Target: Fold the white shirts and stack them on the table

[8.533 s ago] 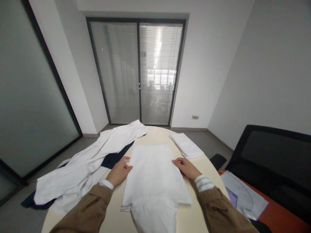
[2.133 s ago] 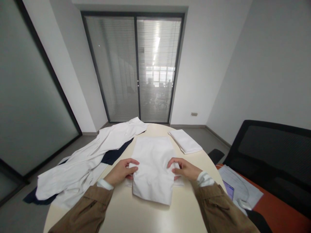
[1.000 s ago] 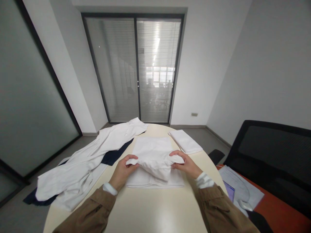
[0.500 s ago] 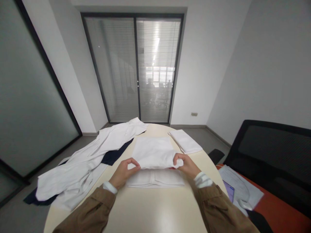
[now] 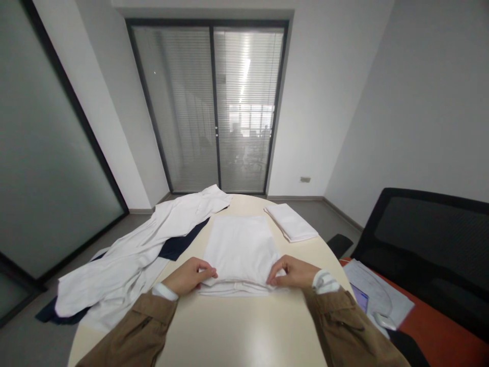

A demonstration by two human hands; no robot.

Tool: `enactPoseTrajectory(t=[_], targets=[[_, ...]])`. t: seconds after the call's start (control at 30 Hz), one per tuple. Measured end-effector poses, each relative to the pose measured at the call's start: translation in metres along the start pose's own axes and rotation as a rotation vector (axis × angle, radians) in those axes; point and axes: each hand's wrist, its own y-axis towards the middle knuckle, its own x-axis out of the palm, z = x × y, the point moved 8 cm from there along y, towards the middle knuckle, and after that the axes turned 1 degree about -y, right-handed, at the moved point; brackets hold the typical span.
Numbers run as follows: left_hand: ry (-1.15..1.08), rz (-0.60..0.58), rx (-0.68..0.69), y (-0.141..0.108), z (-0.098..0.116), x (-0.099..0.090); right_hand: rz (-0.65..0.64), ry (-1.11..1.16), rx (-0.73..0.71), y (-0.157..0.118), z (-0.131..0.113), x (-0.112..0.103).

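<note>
The white garment (image 5: 240,250) lies flat at the middle of the table (image 5: 244,326), folded into a neat oblong, its doubled near edge sitting on a lower layer; the left hand (image 5: 189,275) closes in a narrow pinch on that edge at the garment's 8 o'clock, fingers curled over the cloth; the right hand (image 5: 292,271) mirrors it at 4 o'clock, just as narrow; neither is spread wide.

Good work here, it seems to me, means keeping both pinches level and the pull equal, so the crease runs straight; flat fingers smoothing outward from the middle should press out the slight ridge along the fold; raising one side alone would risk skewing the layers.

Around them, a loose white coat (image 5: 126,250) sprawls over a navy cloth (image 5: 178,245) at 10 o'clock, hanging past the table's edge; a folded white stack (image 5: 291,223) sits at 1 o'clock, apart from the hands; at 4 o'clock, papers (image 5: 376,290) and a mouse (image 5: 384,321) lie on an orange desk (image 5: 431,336), near a black chair (image 5: 428,239).
</note>
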Motion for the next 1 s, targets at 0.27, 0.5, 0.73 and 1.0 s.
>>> enactPoseTrajectory(t=[0.27,0.5,0.73,1.0], targets=[[0.012,-0.049,0.008,-0.002,-0.005,-0.001,0.010,-0.094,0.094,0.000,0.014,-0.004],[0.187,-0.054,-0.013,-0.006,0.004,0.001,-0.122,0.109,0.304,-0.012,0.038,0.002],[0.274,-0.072,-0.008,-0.006,0.008,0.004,0.570,-0.196,-0.050,-0.010,0.003,-0.057],[0.319,-0.108,-0.097,-0.014,0.007,0.002,0.121,-0.499,-0.043,0.024,-0.018,0.013]])
